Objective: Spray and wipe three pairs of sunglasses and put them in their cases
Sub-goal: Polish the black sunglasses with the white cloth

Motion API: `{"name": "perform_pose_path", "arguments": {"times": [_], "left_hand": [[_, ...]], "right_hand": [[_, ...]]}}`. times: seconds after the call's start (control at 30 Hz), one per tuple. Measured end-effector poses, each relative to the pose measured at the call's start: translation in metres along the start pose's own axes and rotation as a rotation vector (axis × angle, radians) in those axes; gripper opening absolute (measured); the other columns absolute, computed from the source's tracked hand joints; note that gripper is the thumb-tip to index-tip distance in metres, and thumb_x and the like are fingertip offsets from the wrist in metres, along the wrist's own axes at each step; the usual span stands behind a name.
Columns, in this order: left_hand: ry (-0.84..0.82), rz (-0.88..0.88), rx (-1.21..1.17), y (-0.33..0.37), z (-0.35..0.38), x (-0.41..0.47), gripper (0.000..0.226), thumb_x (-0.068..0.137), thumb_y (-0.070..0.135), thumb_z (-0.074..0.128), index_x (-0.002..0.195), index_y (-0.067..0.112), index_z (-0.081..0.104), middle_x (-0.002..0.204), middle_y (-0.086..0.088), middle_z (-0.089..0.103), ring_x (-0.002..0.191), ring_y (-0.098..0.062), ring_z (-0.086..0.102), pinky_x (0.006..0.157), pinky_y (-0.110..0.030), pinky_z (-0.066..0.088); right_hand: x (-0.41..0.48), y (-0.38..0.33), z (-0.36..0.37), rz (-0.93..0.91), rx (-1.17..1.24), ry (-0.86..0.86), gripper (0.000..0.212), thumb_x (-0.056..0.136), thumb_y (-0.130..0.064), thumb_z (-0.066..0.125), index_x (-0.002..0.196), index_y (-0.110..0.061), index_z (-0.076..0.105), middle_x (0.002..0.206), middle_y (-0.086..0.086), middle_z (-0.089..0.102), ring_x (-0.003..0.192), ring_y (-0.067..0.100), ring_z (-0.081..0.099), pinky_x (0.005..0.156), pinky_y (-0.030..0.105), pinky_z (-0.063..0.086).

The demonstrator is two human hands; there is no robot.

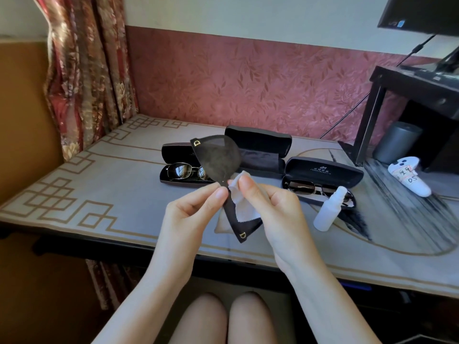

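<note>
My left hand pinches black sunglasses with gold D marks at the bridge, held upright above the table. My right hand pinches a white cloth against the lower lens. An open black case with nothing in it stands behind the sunglasses. To its left an open case holds metal-framed sunglasses. To the right another open case holds dark sunglasses. A white spray bottle stands in front of that case.
A patterned mat covers the table. A white game controller lies at the right, near a grey cylinder under a black stand. A curtain hangs at the back left. My knees show below the table edge.
</note>
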State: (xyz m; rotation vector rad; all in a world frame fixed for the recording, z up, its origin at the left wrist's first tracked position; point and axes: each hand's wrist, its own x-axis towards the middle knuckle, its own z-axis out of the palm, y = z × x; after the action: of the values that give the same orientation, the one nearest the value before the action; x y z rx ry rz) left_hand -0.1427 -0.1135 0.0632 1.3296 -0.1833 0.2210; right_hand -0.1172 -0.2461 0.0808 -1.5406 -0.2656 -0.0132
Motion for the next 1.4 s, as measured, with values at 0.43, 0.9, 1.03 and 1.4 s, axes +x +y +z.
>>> {"name": "perform_pose_path", "arguments": {"times": [0.43,0.9,1.03,1.4], "left_hand": [[0.079,0.002,-0.187,0.003,0.002,0.006,0.035,0.084,0.027,0.054,0.104,0.006,0.072,0.103,-0.005,0.074,0.103,-0.017,0.067,0.095,-0.026,0.051],[0.089,-0.007,-0.074,-0.001,0.005,-0.002,0.027,0.084,0.030,0.058,0.099,0.019,0.077,0.099,-0.003,0.075,0.103,-0.015,0.066,0.103,-0.041,0.045],[0.096,-0.030,-0.065,-0.003,0.003,-0.001,0.031,0.085,0.030,0.059,0.106,0.015,0.075,0.106,-0.007,0.074,0.111,-0.022,0.065,0.106,-0.045,0.042],[0.109,-0.105,-0.226,0.000,-0.001,0.002,0.039,0.080,0.030,0.055,0.107,0.007,0.071,0.105,-0.006,0.074,0.106,-0.017,0.068,0.093,-0.027,0.053]], "right_hand": [[-0.010,0.011,-0.014,0.005,0.044,-0.145,0.028,0.093,-0.031,0.058,0.068,-0.021,0.067,0.068,-0.014,0.060,0.070,0.006,0.054,0.073,0.014,0.041],[-0.003,0.011,-0.007,0.158,0.037,-0.107,0.042,0.067,-0.040,0.084,0.097,-0.013,0.072,0.083,0.014,0.075,0.079,0.021,0.069,0.076,0.032,0.050],[-0.002,0.003,0.000,0.128,0.118,-0.110,0.034,0.074,-0.029,0.075,0.102,-0.010,0.073,0.081,0.017,0.075,0.079,0.020,0.070,0.072,0.026,0.056],[-0.012,0.010,-0.010,0.065,-0.089,-0.213,0.027,0.076,-0.012,0.080,0.100,-0.010,0.067,0.090,0.010,0.075,0.087,0.025,0.070,0.080,0.035,0.058]]}}
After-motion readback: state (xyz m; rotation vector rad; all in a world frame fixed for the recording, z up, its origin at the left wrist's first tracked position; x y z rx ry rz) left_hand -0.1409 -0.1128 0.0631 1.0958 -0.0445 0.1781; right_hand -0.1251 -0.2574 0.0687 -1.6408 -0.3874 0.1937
